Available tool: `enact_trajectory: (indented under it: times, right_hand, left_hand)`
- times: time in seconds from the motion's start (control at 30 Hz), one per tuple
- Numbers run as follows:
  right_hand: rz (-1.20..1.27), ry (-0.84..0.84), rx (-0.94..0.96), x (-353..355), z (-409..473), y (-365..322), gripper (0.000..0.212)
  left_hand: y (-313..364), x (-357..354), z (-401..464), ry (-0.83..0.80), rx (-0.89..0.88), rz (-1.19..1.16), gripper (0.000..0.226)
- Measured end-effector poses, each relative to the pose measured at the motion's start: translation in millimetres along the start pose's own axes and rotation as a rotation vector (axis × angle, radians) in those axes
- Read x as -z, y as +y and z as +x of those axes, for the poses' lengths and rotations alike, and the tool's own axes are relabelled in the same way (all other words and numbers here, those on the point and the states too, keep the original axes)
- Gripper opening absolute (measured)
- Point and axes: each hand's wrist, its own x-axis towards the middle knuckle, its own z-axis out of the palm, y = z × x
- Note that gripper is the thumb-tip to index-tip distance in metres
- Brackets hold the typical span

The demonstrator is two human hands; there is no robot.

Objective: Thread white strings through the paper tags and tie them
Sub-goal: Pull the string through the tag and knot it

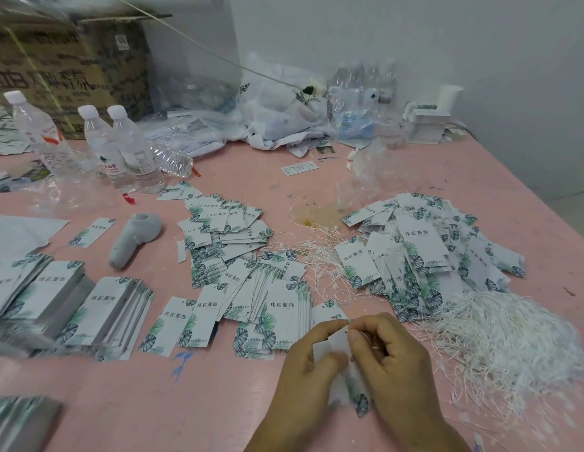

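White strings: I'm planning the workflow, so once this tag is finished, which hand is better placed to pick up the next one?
Probably the right hand: the white strings lie just to its right, while the left hand pinches the tag.

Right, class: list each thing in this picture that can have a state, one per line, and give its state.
left hand: grips the held tag
right hand: pinches at the tag's top edge
held tag: off the table, between both hands
loose white strings: heaped, unused
strung tags: piled, strings attached
water bottles: upright, capped
crushed bottle: lying down
cardboard box: closed
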Motion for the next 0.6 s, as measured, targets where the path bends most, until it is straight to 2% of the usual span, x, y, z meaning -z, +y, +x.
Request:
enact_trajectory:
  times: [0.07, 0.23, 0.43, 0.6]
  right_hand:
    - [0.021, 0.009, 0.004, 2, 0, 0, 0.027]
    - [0.034, 0.001, -0.002, 2, -2, 1, 0.025]
    - [0.069, -0.024, -0.010, 1, -1, 1, 0.014]
    - [0.085, -0.060, -0.005, 0, -2, 2, 0.018]
  left_hand:
    - [-1, 2, 2, -0.030, 0.066, -0.053, 0.049]
    - [-1, 1, 2, -0.029, 0.243, -0.267, 0.050]
    - [0, 4, 6, 0.083, 0.225, -0.298, 0.033]
    - [8, 4, 3, 0.053, 0.206, -0.415, 0.035]
